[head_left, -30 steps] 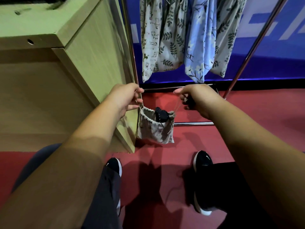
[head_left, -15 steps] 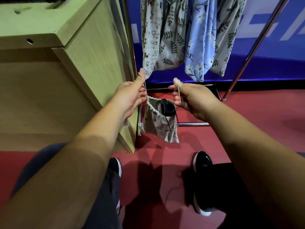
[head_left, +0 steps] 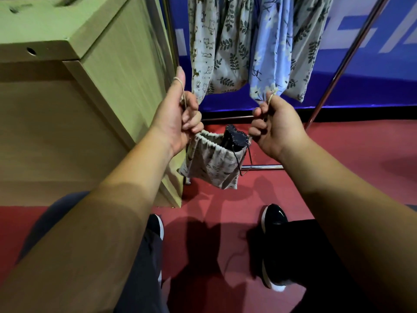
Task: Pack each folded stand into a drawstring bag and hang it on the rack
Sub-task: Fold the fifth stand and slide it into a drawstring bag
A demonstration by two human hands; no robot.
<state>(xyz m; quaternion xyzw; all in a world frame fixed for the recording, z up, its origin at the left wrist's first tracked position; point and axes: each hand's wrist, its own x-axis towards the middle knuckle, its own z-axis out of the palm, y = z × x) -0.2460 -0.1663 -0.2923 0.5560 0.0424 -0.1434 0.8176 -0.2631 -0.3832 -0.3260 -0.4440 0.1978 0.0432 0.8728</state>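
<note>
A small grey patterned drawstring bag (head_left: 211, 162) hangs between my hands above the red floor. The black folded stand (head_left: 234, 138) pokes out of its gathered mouth. My left hand (head_left: 176, 116) grips the left drawstring, which loops over my raised thumb. My right hand (head_left: 276, 125) pinches the right drawstring, its cord end sticking up above my fist. Both cords are pulled up and apart. Several filled patterned bags (head_left: 228, 46) hang from the metal rack (head_left: 347, 57) just beyond my hands.
A light wooden cabinet (head_left: 94, 91) stands close on the left, its corner beside the bag. The rack's base bars (head_left: 261, 167) lie on the red floor (head_left: 338, 154). A blue wall panel is behind. My black shoes (head_left: 274, 220) are below.
Both hands have risen and spread apart with the drawstrings. The bag has lifted with them and its mouth has gathered tighter around the stand.
</note>
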